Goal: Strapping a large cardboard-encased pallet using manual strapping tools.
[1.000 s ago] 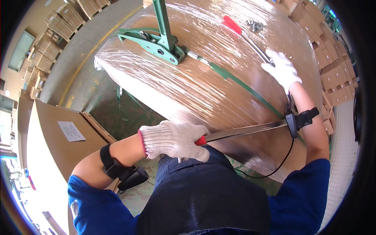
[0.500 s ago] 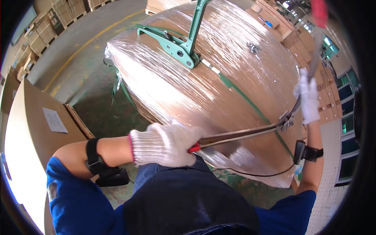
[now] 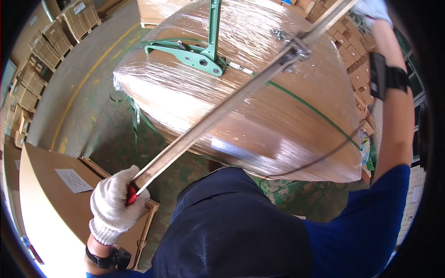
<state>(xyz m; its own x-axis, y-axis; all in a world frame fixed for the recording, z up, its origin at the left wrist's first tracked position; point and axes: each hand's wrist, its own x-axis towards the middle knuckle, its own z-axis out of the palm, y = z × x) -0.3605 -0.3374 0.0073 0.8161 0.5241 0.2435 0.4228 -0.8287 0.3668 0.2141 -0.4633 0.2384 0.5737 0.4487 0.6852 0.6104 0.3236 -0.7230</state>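
A long-handled strap crimper (image 3: 211, 121) lies diagonally across my view, its two arms spread nearly into a line. My gloved left hand (image 3: 118, 206) closes round the red grip of one arm at lower left. At the top right edge, my gloved right hand (image 3: 373, 11) is on the other arm; its fingers are partly cut off. The metal jaw (image 3: 294, 50) hangs over the film-wrapped pallet load (image 3: 185, 99). A green strap tensioner (image 3: 197, 60) stands on the load, its lever upward, with a green strap (image 3: 315, 109) running from it. Small metal clips (image 3: 278, 33) lie on the film.
A large brown carton (image 3: 51, 185) stands close at left, a paper sheet on its side. Crated boxes (image 3: 41, 44) stand at far left beyond a yellow floor line (image 3: 76, 99). Stacked cartons (image 3: 347, 51) fill the right. Loose strap (image 3: 136, 113) hangs off the load's left corner.
My left hand has moved down and left, and my right hand up and outward. The crimper's arms have swung wide apart, with its jaw rising away from the strap.
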